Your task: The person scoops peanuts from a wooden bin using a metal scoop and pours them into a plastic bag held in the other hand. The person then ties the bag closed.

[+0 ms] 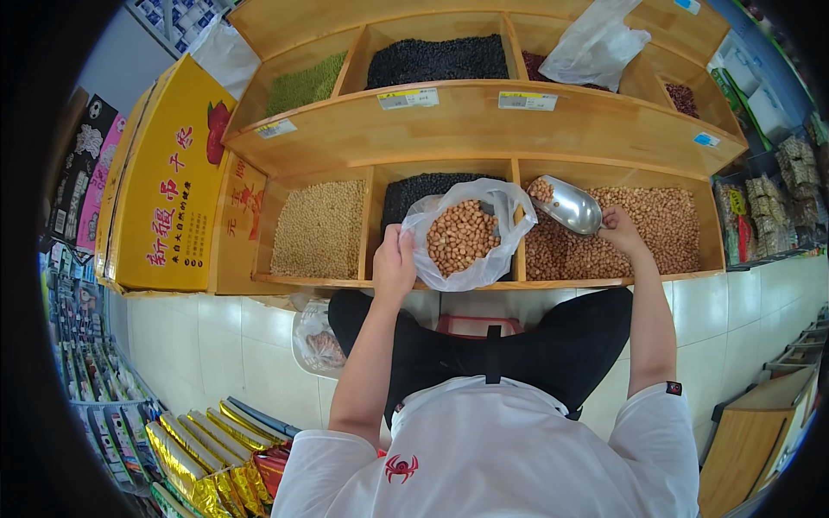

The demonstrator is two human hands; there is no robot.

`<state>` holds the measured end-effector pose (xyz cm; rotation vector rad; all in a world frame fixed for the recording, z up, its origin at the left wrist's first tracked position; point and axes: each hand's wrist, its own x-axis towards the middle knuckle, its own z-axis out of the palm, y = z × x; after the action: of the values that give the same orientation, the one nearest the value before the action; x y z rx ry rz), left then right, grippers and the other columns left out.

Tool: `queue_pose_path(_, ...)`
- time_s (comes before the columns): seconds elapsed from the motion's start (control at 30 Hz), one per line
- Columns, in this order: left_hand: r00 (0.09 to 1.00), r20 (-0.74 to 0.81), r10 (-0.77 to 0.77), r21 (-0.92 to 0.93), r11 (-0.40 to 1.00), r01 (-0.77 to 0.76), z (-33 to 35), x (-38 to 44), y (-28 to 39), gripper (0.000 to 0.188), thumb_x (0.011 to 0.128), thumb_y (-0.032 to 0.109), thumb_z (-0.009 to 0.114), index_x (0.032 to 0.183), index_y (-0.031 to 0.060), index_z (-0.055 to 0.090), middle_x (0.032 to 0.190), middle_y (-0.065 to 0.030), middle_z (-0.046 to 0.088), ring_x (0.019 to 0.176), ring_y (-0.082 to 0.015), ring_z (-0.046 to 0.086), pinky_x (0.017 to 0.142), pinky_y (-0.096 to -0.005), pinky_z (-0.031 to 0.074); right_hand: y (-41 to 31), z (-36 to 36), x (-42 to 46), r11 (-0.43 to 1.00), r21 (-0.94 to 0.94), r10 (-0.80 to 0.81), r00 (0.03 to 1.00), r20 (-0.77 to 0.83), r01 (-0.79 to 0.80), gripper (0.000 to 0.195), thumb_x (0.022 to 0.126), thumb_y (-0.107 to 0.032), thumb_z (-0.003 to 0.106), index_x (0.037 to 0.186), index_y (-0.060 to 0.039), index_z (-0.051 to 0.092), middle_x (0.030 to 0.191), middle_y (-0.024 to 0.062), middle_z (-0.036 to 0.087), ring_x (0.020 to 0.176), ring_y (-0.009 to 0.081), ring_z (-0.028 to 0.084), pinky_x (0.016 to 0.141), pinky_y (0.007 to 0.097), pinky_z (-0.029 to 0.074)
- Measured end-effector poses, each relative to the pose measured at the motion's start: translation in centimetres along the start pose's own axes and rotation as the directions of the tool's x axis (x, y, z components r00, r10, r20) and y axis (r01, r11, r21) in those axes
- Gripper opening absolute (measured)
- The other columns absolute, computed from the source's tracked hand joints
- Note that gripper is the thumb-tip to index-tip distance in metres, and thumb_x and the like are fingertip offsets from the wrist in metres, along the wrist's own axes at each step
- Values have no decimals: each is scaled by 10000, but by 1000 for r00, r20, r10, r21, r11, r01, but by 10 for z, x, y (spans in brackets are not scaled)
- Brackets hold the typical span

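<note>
My left hand (pixel 394 262) grips the rim of a clear plastic bag (pixel 447 278), whose mouth faces up. Shelled peanuts (pixel 461 239) lie inside it. The bag sits over the front edge of the bin of black beans (pixel 414 194) and hides part of them. My right hand (pixel 620 230) holds the handle of a metal scoop (pixel 576 208). A few peanuts rest near the scoop's tip, which is close to the bag's right rim. Below the scoop, a wooden bin holds a wide bed of loose peanuts (pixel 660 226).
Pale soybeans (pixel 317 226) fill the lower left bin. The upper tier holds green beans (pixel 304 84), black beans (pixel 440 61) and dark red beans (pixel 681 99); a crumpled plastic bag (pixel 596 45) lies there. A yellow carton (pixel 175 194) stands left. A white basket (pixel 304 353) sits on the floor.
</note>
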<state>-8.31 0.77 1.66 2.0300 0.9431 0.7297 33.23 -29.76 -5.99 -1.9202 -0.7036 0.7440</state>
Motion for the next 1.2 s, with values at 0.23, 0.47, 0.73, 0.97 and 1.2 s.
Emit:
queue_pose_path(0.23, 998, -18, 54, 38, 998, -53, 1, -1, 3, 215, 1043, 192, 475, 983, 7, 567, 763, -132, 637, 736, -306, 655, 700, -391, 500, -21, -7, -20, 990, 121, -68, 998, -2, 67, 361, 768, 52, 726, 1076, -37, 561, 971, 41, 619, 885, 129, 600, 798, 274, 496)
queue_pose_path(0.47, 997, -5, 73, 44, 996, -73, 0, -3, 1, 221, 1038, 195, 487, 991, 2, 584, 773, -139, 650, 744, -305, 664, 708, -384, 509, -155, -14, -78, 983, -97, -165, 982, -87, 156, 333, 755, 36, 722, 1066, -42, 632, 979, 50, 643, 893, 122, 610, 788, 257, 492)
queue_pose_path(0.73, 999, 28, 36, -23, 999, -36, -4, -3, 5, 205, 1029, 226, 508, 1039, 29, 567, 909, -209, 694, 873, -432, 669, 741, -476, 518, -318, 32, -134, 524, -773, -518, 854, 44, 358, 314, 704, -43, 736, 1010, -60, 668, 933, 100, 716, 894, 275, 691, 821, 380, 521)
queue_pose_path(0.97, 999, 16, 33, -11, 999, -33, -6, -2, 2, 205, 1026, 225, 513, 1045, 30, 571, 897, -199, 696, 859, -420, 674, 739, -466, 521, -321, 27, -136, 456, -835, -491, 870, 54, 309, 315, 702, -61, 736, 1010, -80, 671, 946, 84, 717, 925, 294, 681, 832, 401, 505)
queue_pose_path(1.2, 998, 45, 36, -23, 999, -35, -5, -3, 6, 211, 1028, 223, 504, 1021, 28, 581, 836, -202, 681, 816, -410, 679, 702, -465, 513, -260, -81, -156, 545, -833, -182, 956, -230, -96, 275, 737, -71, 734, 1002, -73, 660, 889, 125, 714, 915, 342, 691, 796, 445, 527)
